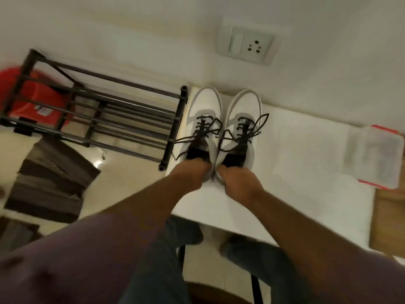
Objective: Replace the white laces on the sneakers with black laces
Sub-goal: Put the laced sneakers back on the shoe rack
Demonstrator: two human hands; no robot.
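Both sneakers (223,126) stand side by side on the white counter (306,167) at centre frame, already threaded with black laces (243,130). No white laces are visible, so the job looks nearly finished. The left hand (190,176) and right hand (238,181) grip the heels, fingers curled into the openings.

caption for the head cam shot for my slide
Left hand and right hand grip the heels of two white sneakers with black laces on a white table.
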